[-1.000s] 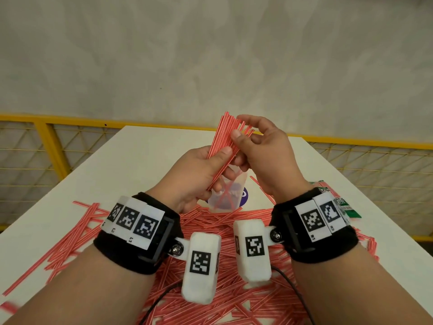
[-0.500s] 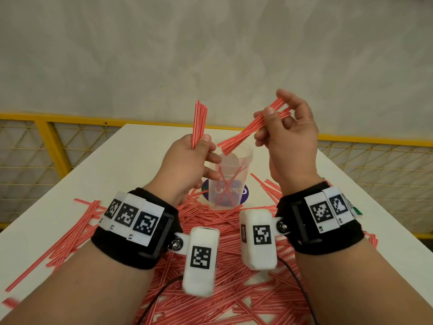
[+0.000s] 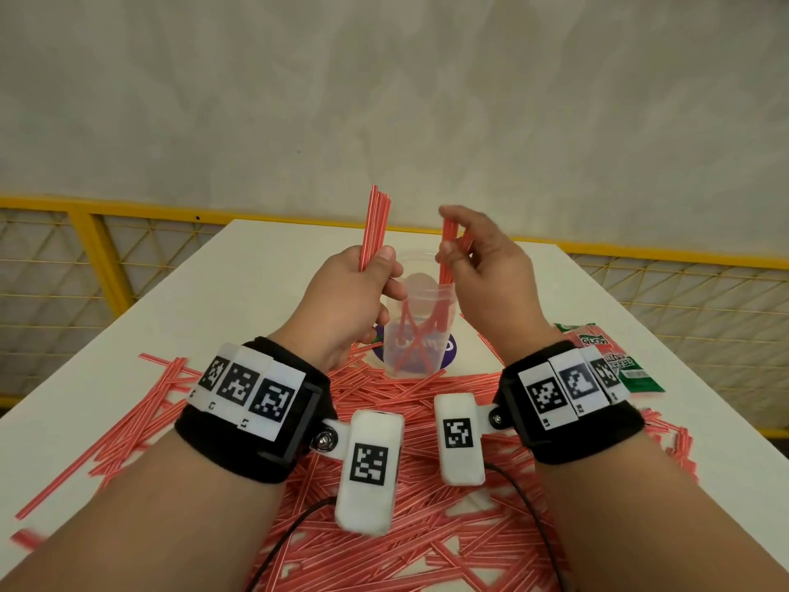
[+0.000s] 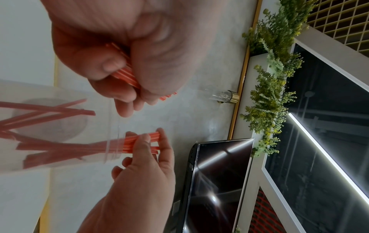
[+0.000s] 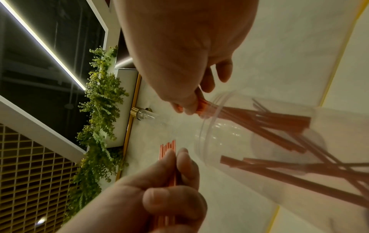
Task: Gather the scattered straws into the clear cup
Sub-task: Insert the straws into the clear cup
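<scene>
Right hand [image 3: 486, 271] straws [image 3: 446, 267] now in cup [image 3: 420, 331]

The head camera looks down over both forearms at the table [image 3: 256, 267]. Each wrist camera looks up close past its own fingers; all three share the cup [image 3: 420, 331].

Loose straws [image 3: 410, 420] thick across the near table [image 3: 256, 271]; bare far half beyond the cup [image 3: 420, 335].
</scene>
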Motion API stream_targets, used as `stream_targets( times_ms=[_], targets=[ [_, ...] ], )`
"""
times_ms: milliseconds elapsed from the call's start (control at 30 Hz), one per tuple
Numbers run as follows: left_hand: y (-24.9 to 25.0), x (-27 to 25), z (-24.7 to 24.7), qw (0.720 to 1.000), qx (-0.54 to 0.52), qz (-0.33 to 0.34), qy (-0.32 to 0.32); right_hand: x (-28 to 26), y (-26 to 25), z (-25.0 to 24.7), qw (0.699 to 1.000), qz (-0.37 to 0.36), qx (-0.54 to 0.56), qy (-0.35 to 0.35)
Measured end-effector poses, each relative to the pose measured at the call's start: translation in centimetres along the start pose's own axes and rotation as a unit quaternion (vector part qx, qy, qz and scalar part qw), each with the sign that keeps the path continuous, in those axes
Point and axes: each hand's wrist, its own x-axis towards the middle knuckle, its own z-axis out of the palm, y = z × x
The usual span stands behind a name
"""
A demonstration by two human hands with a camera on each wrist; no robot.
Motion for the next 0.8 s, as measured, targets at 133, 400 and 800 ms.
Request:
stream_targets(
  times_ms=[133, 400, 800],
  targets=[
    [0.1, -0.2, 0.2, 1.0, 0.007, 0.0, -0.006, -0.3, 0.0, 0.3, 0.991, -0.005, -0.132, -0.038],
    [0.2, -0.3, 0.1, 0.998, -0.034, -0.015, -0.046, -0.1, -0.6, -0.2, 0.994, 0.018, -0.107, -0.018],
    [0.4, -0.5, -0.3, 0.975, -0.096, -0.04, -0.198, 0.0, -3.1, -1.0, 0.982, 0.078, 0.166, -0.038]
  ],
)
